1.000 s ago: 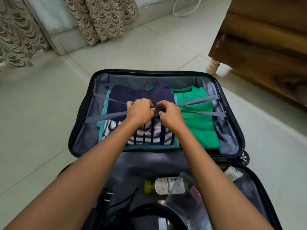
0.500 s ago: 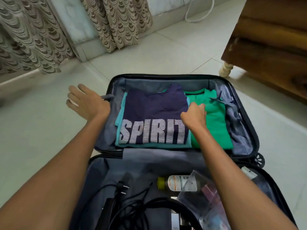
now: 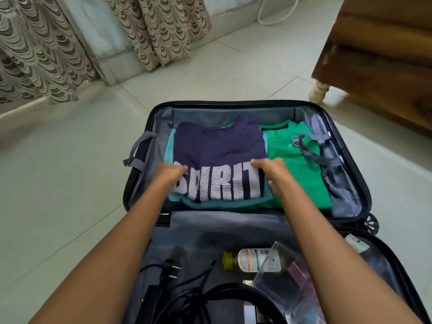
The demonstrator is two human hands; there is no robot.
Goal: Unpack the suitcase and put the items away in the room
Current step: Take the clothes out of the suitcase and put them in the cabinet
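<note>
Two bare hands bracket the folded navy T-shirt with white striped lettering (image 3: 219,157), which tops the clothes stack at the left of the far half of the open black hard-shell suitcase (image 3: 364,183). The left hand (image 3: 169,175) curls its fingers onto the shirt's left edge, the right hand (image 3: 272,170) onto its right edge; how firmly either pinches is unclear. Both are equally near, at the ends of the lettering's left-right line, so lifting looks like a level, two-handed pull toward the person. Beside it lies a folded green shirt (image 3: 297,174).

Patterned curtains (image 3: 149,29) hang at back wall; wooden furniture (image 3: 383,57) right; white cable (image 3: 278,16) on tiled floor (image 3: 70,183).
</note>
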